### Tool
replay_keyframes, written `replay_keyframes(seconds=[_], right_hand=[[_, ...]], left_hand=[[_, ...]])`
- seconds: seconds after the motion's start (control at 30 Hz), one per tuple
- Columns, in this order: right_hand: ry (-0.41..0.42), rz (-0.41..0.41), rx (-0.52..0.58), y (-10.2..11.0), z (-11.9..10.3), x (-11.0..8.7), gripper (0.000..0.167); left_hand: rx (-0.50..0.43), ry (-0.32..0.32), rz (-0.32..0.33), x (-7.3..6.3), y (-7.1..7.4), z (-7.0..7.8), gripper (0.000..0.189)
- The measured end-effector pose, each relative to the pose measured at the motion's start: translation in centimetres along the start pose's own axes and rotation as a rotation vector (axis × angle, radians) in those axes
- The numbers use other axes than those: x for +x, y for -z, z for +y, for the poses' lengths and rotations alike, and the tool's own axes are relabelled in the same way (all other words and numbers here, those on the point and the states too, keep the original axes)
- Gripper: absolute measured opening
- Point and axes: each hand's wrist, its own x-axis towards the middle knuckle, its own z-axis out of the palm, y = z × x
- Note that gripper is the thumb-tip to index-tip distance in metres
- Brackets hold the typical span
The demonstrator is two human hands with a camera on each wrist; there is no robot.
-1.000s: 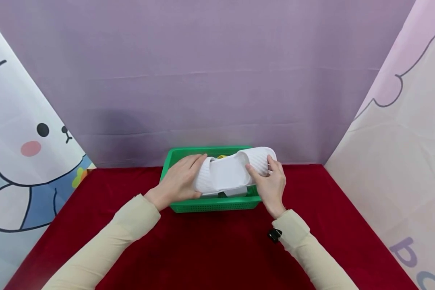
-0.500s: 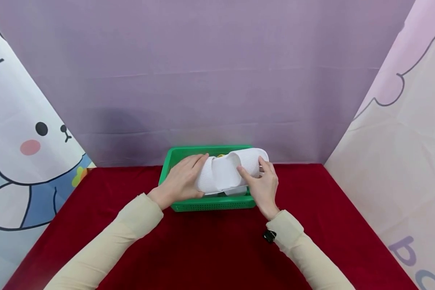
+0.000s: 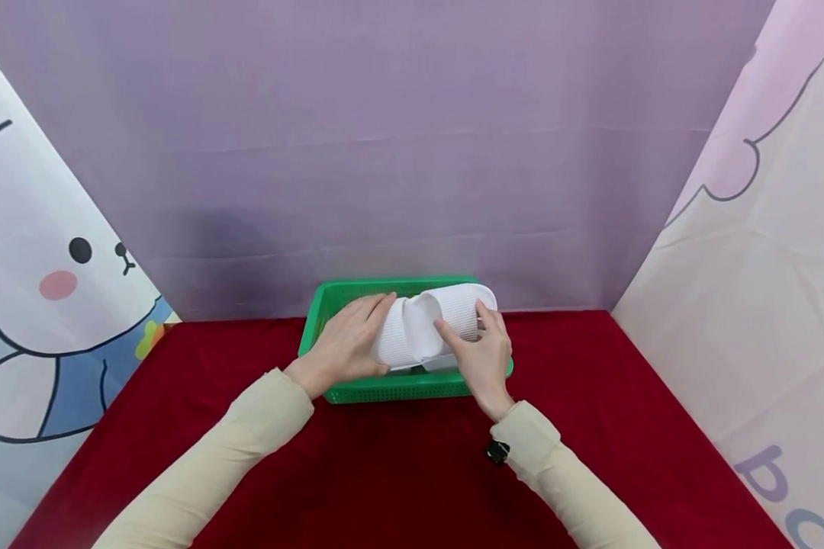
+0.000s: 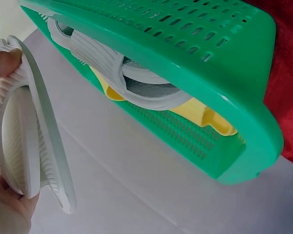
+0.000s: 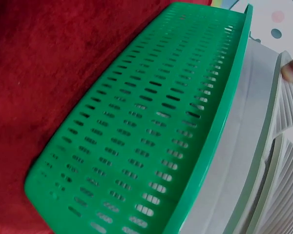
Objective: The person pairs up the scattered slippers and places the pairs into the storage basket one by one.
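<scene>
Two white ribbed slippers are held together above the green basket. My left hand grips the left slipper round its strap end. My right hand holds the other slipper at its right end, thumb on the strap and fingers at the far edge. The slippers overlap, one running in under the other's strap. The left wrist view shows this pair edge-on, with part of my left hand at the bottom. In the right wrist view the slippers appear at the right edge.
Inside the basket lie grey-and-white slippers and something yellow. The basket stands at the back of the red cloth, near the purple backdrop. Printed side panels flank the table.
My right hand has moved left, bringing its slipper toward the left one. Their overlap has grown and less insole shows between the straps. My left hand has stayed nearly in place.
</scene>
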Motion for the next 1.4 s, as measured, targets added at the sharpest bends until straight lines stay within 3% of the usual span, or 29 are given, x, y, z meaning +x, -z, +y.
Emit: replay_keyframes(seconds=[0.27, 0.4, 0.47, 0.6, 0.7, 0.8, 0.97, 1.4], right_hand=[[-0.001, 0.000, 0.066, -0.4, 0.1, -0.3, 0.081], [0.046, -0.102, -0.090, 0.5, 0.1, -0.5, 0.084], [0.161, -0.150, -0.220, 1.4, 0.0, -0.2, 0.083], [0.517, -0.214, -0.444, 3.2, -0.4, 1.0, 0.085], [0.754, -0.294, -0.571, 3.7, -0.7, 2.0, 0.096], [0.887, -0.388, -0.687, 3.9, -0.9, 2.5, 0.111], [0.926, -0.458, -0.749, 4.1, -0.7, 2.4, 0.120], [1.061, -0.399, -0.759, 3.7, 0.4, 2.2, 0.108]], left_hand=[[0.003, 0.012, 0.001, 0.1, -0.3, 0.0, 0.099], [-0.015, 0.009, -0.024, -0.3, -0.3, -0.3, 0.099], [-0.029, 0.012, -0.025, -0.6, -0.2, -0.8, 0.099], [-0.049, 0.022, -0.006, -1.5, 0.4, -1.7, 0.099], [-0.055, -0.009, 0.003, -2.1, 0.8, -1.9, 0.100], [-0.068, -0.068, -0.001, -2.3, 1.1, -1.6, 0.100], [-0.083, -0.111, -0.011, -2.4, 1.4, -1.0, 0.100], [-0.059, -0.126, -0.013, -2.5, 1.0, -0.6, 0.101]])
